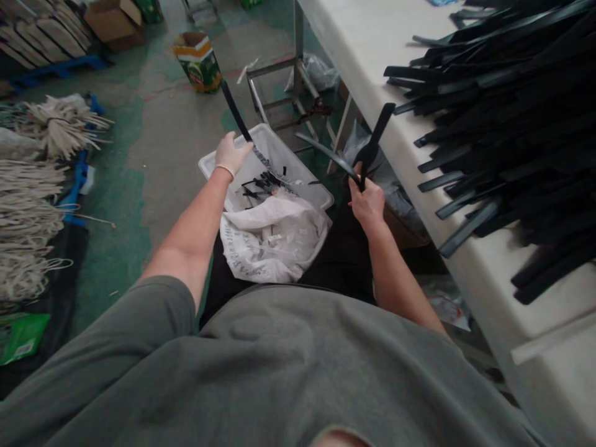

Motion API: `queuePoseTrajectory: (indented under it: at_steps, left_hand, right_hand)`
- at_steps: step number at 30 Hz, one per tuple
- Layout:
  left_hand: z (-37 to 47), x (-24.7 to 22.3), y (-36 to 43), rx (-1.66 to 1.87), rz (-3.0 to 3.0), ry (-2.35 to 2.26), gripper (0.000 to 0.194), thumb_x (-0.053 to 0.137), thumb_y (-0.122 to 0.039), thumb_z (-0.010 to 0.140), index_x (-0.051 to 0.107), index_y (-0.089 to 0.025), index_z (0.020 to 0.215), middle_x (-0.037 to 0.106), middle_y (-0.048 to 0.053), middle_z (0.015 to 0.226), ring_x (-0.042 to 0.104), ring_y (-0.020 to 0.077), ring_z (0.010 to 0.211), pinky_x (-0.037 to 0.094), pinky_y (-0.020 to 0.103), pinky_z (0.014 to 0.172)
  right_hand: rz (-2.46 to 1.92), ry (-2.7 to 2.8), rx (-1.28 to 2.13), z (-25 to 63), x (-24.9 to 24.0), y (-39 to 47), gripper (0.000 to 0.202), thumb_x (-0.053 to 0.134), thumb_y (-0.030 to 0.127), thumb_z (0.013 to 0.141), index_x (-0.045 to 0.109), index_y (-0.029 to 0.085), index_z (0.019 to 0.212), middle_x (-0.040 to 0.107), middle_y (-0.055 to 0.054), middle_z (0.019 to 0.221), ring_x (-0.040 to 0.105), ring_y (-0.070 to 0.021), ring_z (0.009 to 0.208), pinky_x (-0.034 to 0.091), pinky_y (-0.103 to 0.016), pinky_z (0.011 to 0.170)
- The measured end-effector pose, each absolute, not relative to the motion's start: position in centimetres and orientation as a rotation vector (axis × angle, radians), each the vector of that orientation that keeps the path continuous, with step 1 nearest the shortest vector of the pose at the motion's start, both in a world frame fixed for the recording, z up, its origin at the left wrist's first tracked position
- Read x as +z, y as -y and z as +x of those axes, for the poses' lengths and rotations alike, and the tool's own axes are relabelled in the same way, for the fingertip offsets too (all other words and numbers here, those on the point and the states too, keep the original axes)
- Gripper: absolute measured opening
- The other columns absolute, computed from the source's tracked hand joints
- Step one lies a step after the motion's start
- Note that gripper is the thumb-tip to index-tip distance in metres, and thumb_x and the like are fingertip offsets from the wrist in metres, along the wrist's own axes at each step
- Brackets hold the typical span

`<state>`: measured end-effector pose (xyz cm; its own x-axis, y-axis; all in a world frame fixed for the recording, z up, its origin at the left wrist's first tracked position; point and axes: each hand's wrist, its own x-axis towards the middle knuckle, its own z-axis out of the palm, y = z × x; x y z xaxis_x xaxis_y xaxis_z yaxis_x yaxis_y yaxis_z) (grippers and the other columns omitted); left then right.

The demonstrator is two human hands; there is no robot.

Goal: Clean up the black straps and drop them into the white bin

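Observation:
My left hand (234, 154), in a pale glove, is closed on a black strip (236, 112) that sticks up beyond the fingers. Below it, a smeared length of strip runs toward the right over the tub. My right hand (369, 198), without a glove, grips black strips (378, 138); one stands upward and a shiny one points left. Between the hands is a white plastic tub (212, 162) with small black offcuts (265, 183) inside. A white printed sack (274, 242) drapes over its near edge, against my lap.
On the right, a white table (493, 273) bears a large heap of black strips (503, 130). A metal stool frame (274, 65) stands ahead, with a green-and-yellow carton (198, 65) left of it. Bundles of pale cord (28, 217) and a brown box (114, 25) are at far left.

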<state>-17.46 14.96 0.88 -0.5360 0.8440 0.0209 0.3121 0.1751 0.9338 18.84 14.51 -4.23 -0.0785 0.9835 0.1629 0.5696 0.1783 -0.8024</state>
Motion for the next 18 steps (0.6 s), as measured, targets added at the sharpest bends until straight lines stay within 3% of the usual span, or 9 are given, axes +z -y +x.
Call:
queuePoseTrajectory:
  at_steps: [2,4,7,9,11,13,16,18]
  left_hand:
    - [-16.4,-0.4,-12.5,0.920,1.388,-2.104,0.019,0.066,-0.028,0.086,0.068,-0.009,0.089,0.069,0.002,0.090,0.055,0.0208,0.116,0.040,0.021,0.094]
    - [-14.6,-2.0,-8.8,0.413,1.561,-2.027,0.036,0.060,-0.040,0.090,0.070,-0.007,0.080,0.068,0.003,0.080,0.060,0.0197,0.101,0.041,0.023,0.090]
    - [-11.7,-4.9,-3.1,-0.092,1.607,-1.832,0.040,0.071,-0.053,0.076,0.073,-0.014,0.071,0.071,0.007,0.073,0.063,0.0252,0.086,0.043,0.029,0.080]
    - [-10.4,-7.0,-0.2,-0.287,1.621,-1.820,0.042,0.070,-0.058,0.073,0.076,-0.017,0.076,0.074,0.010,0.082,0.064,0.0285,0.088,0.043,0.031,0.076]
    - [-9.8,-8.6,1.5,-0.345,1.622,-1.893,0.039,0.065,-0.056,0.078,0.077,-0.019,0.084,0.075,0.011,0.092,0.065,0.0284,0.091,0.042,0.031,0.074]
    - [-9.8,-9.5,2.0,-0.286,1.608,-1.960,0.030,0.061,-0.046,0.083,0.076,-0.021,0.085,0.075,0.010,0.096,0.065,0.0268,0.093,0.042,0.031,0.074]
    - [-10.6,-8.8,1.7,0.054,1.541,-1.963,0.021,0.061,-0.033,0.081,0.073,-0.018,0.075,0.074,0.010,0.091,0.064,0.0269,0.094,0.043,0.031,0.079]
    - [-11.0,-7.0,1.4,0.394,1.354,-1.886,0.021,0.062,-0.033,0.079,0.069,-0.016,0.070,0.073,0.010,0.084,0.065,0.0267,0.090,0.046,0.032,0.079]
  right_hand:
    - [-1.575,1.705,0.829,19.1,-5.4,-13.8,0.047,0.056,0.054,0.089,0.072,0.012,0.104,0.068,-0.009,0.078,0.068,-0.0222,0.068,0.054,-0.029,0.056]
    - [-1.590,1.606,1.045,19.5,-6.1,-12.2,0.048,0.060,0.056,0.085,0.072,0.013,0.103,0.069,-0.008,0.083,0.065,-0.0185,0.064,0.052,-0.025,0.050]
    - [-1.518,1.427,1.442,19.9,-6.0,-9.5,0.049,0.063,0.057,0.083,0.071,0.013,0.103,0.073,-0.010,0.097,0.053,-0.0094,0.054,0.053,-0.022,0.047]
    - [-1.473,1.321,1.652,19.9,-5.6,-7.8,0.046,0.063,0.054,0.085,0.071,0.014,0.105,0.074,-0.010,0.100,0.037,-0.0037,0.045,0.055,-0.023,0.049]
    - [-1.411,1.244,1.810,19.9,-5.3,-6.5,0.043,0.061,0.052,0.087,0.071,0.014,0.106,0.075,-0.011,0.101,0.024,-0.0017,0.041,0.055,-0.024,0.051]
    - [-1.347,1.195,1.915,19.8,-5.1,-5.5,0.043,0.059,0.053,0.088,0.071,0.015,0.104,0.075,-0.012,0.102,0.021,-0.0017,0.041,0.055,-0.023,0.052]
    - [-1.304,1.163,2.012,19.6,-5.3,-4.6,0.042,0.059,0.053,0.089,0.072,0.016,0.103,0.076,-0.011,0.100,0.022,-0.0020,0.040,0.055,-0.023,0.053]
    - [-1.277,1.158,2.057,19.4,-5.4,-4.4,0.040,0.060,0.052,0.088,0.073,0.016,0.101,0.076,-0.011,0.100,0.021,-0.0020,0.040,0.054,-0.022,0.052]
